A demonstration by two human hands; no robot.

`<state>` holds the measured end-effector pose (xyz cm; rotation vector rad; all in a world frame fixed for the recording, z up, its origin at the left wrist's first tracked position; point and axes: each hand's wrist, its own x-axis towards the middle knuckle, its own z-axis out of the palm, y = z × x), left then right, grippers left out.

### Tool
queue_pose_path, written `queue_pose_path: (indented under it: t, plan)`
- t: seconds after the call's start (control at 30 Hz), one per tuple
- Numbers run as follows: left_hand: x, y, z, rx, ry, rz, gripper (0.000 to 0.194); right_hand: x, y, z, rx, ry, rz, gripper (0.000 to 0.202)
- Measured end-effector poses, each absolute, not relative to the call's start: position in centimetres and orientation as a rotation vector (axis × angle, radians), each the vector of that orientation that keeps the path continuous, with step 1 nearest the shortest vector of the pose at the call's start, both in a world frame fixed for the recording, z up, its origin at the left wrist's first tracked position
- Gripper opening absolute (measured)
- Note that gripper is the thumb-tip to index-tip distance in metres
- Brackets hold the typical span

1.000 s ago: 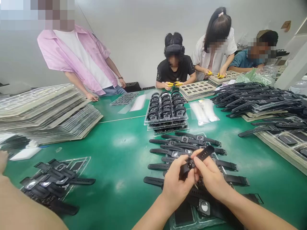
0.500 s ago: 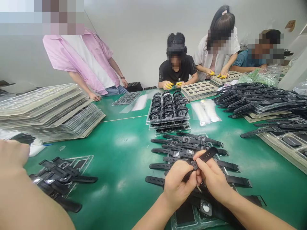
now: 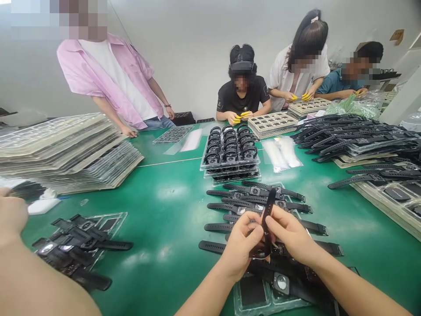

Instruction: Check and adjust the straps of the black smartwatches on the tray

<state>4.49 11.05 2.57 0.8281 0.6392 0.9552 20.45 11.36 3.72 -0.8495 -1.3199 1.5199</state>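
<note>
Between my two hands is a black smartwatch, its strap (image 3: 270, 204) standing nearly upright above my fingers. My left hand (image 3: 244, 241) is closed around the lower part near the watch body, which the fingers mostly hide. With thumb and fingers, my right hand (image 3: 291, 232) pinches the strap from the other side. Under both hands, several black smartwatches lie with straps spread out across a clear plastic tray (image 3: 253, 303). One watch (image 3: 281, 283) close to my wrists shows its round sensor back.
Another person's arm (image 3: 36, 267) reaches in at the left beside more watches (image 3: 82, 241). Stacked trays (image 3: 66, 153) stand behind. Trays of looped watches (image 3: 230, 153) sit mid-table, and piled watches (image 3: 362, 136) lie right. Co-workers sit or stand across the green table (image 3: 158, 237).
The held strap has swung from slanting right to nearly upright. My left hand has turned and its fingers have shifted upward. The neighbour's arm at the left has drawn slightly left.
</note>
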Motion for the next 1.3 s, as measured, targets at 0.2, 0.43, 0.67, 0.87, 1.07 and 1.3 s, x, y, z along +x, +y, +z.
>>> queue_pose_path:
  t: [0.2, 0.43, 0.67, 0.87, 1.07, 1.3]
  plan:
    - [4.1, 11.4, 2.6, 0.803, 0.609, 1.003, 0.041, 21.1, 11.6, 4.1, -0.845, -1.397, 1.530, 0.019]
    - [3.9, 11.4, 2.9, 0.897, 0.716, 1.061, 0.041, 21.2, 12.0, 3.6, -0.888, -1.417, 1.364, 0.014]
    - [4.1, 11.4, 3.1, 1.315, 1.028, 1.225, 0.022, 20.5, 11.4, 2.7, -0.891, -1.285, 1.299, 0.040]
    - [4.1, 10.9, 3.0, 1.412, 1.032, 1.152, 0.022, 21.2, 11.1, 2.3, -0.969, -1.525, 0.849, 0.055]
    - [3.2, 11.6, 3.8, 1.175, 0.765, 1.035, 0.038, 22.2, 11.4, 3.1, -0.864, -1.784, 0.519, 0.038]
    - [3.6, 11.8, 3.7, 1.017, 0.802, 1.135, 0.039, 21.7, 11.6, 3.0, -0.862, -1.720, 0.441, 0.024]
